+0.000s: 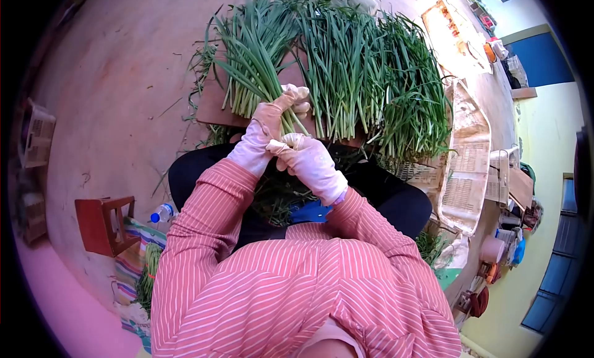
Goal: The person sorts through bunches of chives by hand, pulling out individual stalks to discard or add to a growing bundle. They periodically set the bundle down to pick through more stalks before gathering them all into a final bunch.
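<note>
My left hand (276, 115), in a pale stained glove, is closed round a small bunch of garlic chives (263, 73), leaves pointing up and away. Just below it, my right hand (309, 164), gloved too, has its fingers curled in a pinch at the pale lower ends of the same bunch. The exact grip of those fingertips is partly hidden. Beyond my hands, more garlic chives (343, 73) lie side by side in a thick row on a brown board (213, 104), and a darker green heap (411, 92) lies at its right end.
Loose trimmings lie in my lap and around the board. A white plastic crate (467, 166) stands at the right. On the left are a small wooden stool (102, 225), a bottle with a blue cap (162, 213) and a tied green bundle (148, 274) on striped cloth.
</note>
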Demonstrator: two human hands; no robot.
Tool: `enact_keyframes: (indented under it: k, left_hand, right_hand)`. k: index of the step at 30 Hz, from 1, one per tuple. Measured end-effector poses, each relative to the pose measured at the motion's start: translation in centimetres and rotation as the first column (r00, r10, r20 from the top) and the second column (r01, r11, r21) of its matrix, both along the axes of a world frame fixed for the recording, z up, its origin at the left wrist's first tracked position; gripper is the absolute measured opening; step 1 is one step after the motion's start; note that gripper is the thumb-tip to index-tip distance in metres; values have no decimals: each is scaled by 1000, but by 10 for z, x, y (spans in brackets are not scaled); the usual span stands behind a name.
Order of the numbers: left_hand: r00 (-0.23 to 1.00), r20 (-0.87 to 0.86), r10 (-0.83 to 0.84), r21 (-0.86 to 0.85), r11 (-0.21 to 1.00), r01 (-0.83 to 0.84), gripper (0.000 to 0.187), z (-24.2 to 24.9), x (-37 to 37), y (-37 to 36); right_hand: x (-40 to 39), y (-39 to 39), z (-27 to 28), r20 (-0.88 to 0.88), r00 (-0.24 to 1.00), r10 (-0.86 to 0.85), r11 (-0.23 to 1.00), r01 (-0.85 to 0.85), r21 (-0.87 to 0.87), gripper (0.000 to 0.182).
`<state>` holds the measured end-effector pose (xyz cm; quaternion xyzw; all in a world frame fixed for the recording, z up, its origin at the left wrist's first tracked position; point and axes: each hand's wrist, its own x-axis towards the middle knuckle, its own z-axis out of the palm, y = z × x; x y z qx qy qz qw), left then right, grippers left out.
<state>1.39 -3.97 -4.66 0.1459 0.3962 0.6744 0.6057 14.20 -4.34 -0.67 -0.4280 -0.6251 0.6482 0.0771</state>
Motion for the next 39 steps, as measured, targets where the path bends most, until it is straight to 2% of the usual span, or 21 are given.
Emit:
enact_keyframes:
  k: [2,4,6,8,9,10,11,12,13,14,17,20,24,26,29,33,34,35,36,38,39]
  left_hand:
    - [1000,-13,-22,-25,999,22,24,11,0,-3]
    - [995,78,-59,-1,998,60,28,13,3,-1]
    - [992,115,-58,26,998,55,33,22,2,-4]
    - [954,72,-291,36,957,289,41,32,-4,-9]
    - [998,29,-63,-93,994,66,34,41,8,-11]
    - [997,32,-65,-91,994,67,34,36,7,-9]
    - [999,-9,-37,-164,986,35,31,25,3,-5]
    - [999,-53,-11,-236,972,-2,28,16,-3,-3]
    - [1000,-5,-4,-278,960,3,27,11,-10,-2]
    - [1000,-15,19,-268,963,-23,20,14,-12,0]
    - [1000,9,11,-245,970,-8,22,17,-11,0]
    - [998,-55,-16,-299,954,-1,24,7,-6,3]
    - [998,-54,-24,-324,946,6,25,-6,-6,3]
    - [994,-31,-101,-339,937,85,35,-11,-8,2]
    - [990,-47,-132,-353,929,107,32,-8,-2,-4]
    - [962,-53,-268,-312,919,239,31,-8,-4,-11]
    - [945,-55,-323,-257,919,300,32,-4,-4,-14]
    - [923,-88,-374,-240,907,345,34,2,-5,-16]
    - [921,-89,-379,-238,906,350,34,1,-2,-17]
    - [925,-37,-377,-204,909,363,32,-4,1,-16]
    - [923,-48,-382,-201,909,365,31,-9,-2,-15]
  right_hand:
    - [-3,-3,16,-32,999,-17,1000,16,-26,35]
    - [-3,-4,22,71,993,96,993,-100,57,34]
    - [-3,-10,21,35,990,134,988,-136,68,34]
    - [-2,-11,22,2,985,170,982,-170,80,35]
    - [0,-10,25,48,984,169,984,-171,39,36]
    - [2,-7,31,93,981,169,985,-170,-1,37]
    - [3,-1,46,221,951,217,971,-234,54,41]
    - [15,3,27,46,993,113,987,-117,108,46]
    - [21,14,19,229,972,55,899,-148,412,48]
    - [25,28,13,376,925,-58,716,-224,661,49]
    - [38,52,-17,548,813,-197,561,-365,743,45]
    - [34,58,-35,691,706,-152,575,-505,643,45]
    - [36,60,-40,605,782,-152,684,-359,636,40]
    - [37,46,-27,548,826,-131,690,-321,649,39]
    - [32,17,-2,500,864,-54,778,-277,564,37]
    - [35,6,-8,451,891,-44,769,-258,585,34]
    - [34,10,-9,275,961,-28,953,-57,298,30]
    - [33,14,-8,95,992,-86,994,92,-63,27]
    - [33,18,-12,94,991,-91,993,97,-62,27]
    - [33,23,-32,-237,898,-370,865,240,-441,17]
    - [36,23,-40,-239,898,-371,865,240,-440,17]
